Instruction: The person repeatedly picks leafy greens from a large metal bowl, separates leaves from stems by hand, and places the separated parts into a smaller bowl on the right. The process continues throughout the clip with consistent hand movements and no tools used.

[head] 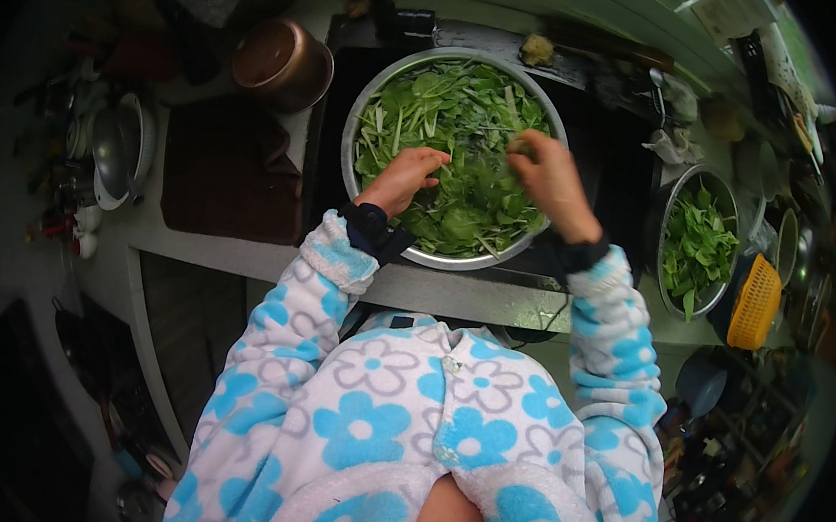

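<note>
A large round metal basin (351, 145) full of loose leafy greens (419, 103) stands before me, with water showing among the leaves. Over its left part is my left hand (404, 180), thumb and fingers a little apart, with nothing visible between them. My right hand (551, 183) is above the basin's right side, its fingers curled in. Motion blurs that hand, and whether a bit of leaf is pinched in its fingertips cannot be made out. To the right, a smaller metal bowl (664, 240) holds more green leaves (699, 239).
A copper-coloured pot (286, 66) stands left of the basin, behind a dark brown cloth or mat (226, 172). Beyond the smaller bowl is a yellow plastic basket (756, 302). A sponge or scrubber (537, 50) sits behind the basin. The counter's front edge (474, 298) runs before my body.
</note>
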### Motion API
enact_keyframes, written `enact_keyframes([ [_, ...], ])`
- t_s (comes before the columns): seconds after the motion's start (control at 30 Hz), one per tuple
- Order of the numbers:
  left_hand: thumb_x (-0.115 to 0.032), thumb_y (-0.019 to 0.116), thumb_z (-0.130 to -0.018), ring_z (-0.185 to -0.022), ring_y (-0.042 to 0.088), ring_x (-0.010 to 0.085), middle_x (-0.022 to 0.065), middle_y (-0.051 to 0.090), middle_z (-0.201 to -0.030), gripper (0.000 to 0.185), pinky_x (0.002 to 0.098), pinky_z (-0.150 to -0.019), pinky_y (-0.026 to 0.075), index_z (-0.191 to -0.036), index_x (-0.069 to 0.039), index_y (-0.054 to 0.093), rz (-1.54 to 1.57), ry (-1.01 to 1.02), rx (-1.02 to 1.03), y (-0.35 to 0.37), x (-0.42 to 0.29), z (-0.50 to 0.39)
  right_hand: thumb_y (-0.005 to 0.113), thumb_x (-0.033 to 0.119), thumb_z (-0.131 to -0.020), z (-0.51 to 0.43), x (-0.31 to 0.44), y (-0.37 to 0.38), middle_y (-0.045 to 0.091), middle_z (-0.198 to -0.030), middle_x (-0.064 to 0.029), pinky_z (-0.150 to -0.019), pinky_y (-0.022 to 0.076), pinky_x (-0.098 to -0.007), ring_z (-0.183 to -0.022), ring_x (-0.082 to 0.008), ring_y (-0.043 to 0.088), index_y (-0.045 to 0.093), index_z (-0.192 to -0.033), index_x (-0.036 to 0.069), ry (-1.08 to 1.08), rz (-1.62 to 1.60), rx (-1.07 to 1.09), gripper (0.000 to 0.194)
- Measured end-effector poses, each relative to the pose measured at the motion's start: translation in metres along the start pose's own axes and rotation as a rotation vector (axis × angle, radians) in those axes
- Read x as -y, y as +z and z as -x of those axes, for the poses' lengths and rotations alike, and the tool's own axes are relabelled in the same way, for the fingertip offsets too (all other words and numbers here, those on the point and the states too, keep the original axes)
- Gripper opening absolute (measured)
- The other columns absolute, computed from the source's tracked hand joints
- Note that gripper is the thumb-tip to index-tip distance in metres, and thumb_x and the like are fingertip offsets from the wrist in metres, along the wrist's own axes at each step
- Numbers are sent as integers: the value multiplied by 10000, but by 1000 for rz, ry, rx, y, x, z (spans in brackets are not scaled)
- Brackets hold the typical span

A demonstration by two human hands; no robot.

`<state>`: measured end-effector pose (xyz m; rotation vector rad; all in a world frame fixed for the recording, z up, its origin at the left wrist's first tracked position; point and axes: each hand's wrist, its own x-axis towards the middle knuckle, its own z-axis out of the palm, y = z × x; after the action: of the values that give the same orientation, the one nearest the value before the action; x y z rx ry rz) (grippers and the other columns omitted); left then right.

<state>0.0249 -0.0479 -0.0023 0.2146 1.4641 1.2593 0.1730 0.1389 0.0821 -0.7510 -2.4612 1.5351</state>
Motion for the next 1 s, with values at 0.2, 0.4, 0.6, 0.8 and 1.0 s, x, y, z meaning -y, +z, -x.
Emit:
enact_keyframes([
  [0.2, -240, 554, -964, -1061, 552, 143, 62, 620, -1157, 334, 299, -879, 444, -1181, 5, 617, -296, 31, 50, 9, 1, 5, 599, 156, -926, 74, 46, -157, 612, -775, 3, -480, 418, -200, -572, -57, 533, 639, -993, 69, 91, -38, -236, 117],
  [0.4, -217, 629, -909, -870, 595, 136, 51, 672, -953, 286, 275, -778, 457, -1056, 25, 665, -512, 55, -9, 5, 6, 13, 610, 148, -915, 147, -2, -314, 607, -795, -10, -536, 434, -227, -625, -85, 553, 622, -1055, 49, 392, 307, -387, 172],
  [0.6, -174, 700, -821, -886, 609, 163, 88, 675, -950, 303, 296, -804, 467, -1033, 39, 659, -680, 94, 111, 3, 10, 15, 653, 158, -870, 157, -81, -305, 601, -1157, -218, -884, 470, -398, -1087, -347, 574, 515, -1276, 10, 394, 1077, -377, 454],
  [0.8, -132, 736, -750, -835, 631, 242, 139, 679, -905, 320, 341, -776, 481, -1005, 45, 659, -919, 112, 128, 11, 30, 1, 661, 125, -868, 112, -22, -161, 650, -1112, -114, -823, 508, -334, -981, -209, 627, 611, -1186, 22, 54, 412, -286, 337],
  [1.0, -117, 726, -747, -845, 627, 254, 155, 666, -922, 335, 342, -773, 477, -1033, 37, 646, -858, 221, -10, 10, 32, -2, 647, 74, -738, 81, -39, 23, 639, -883, -170, -752, 514, -448, -845, -365, 619, 649, -864, -8, -85, 558, 196, 150],
])
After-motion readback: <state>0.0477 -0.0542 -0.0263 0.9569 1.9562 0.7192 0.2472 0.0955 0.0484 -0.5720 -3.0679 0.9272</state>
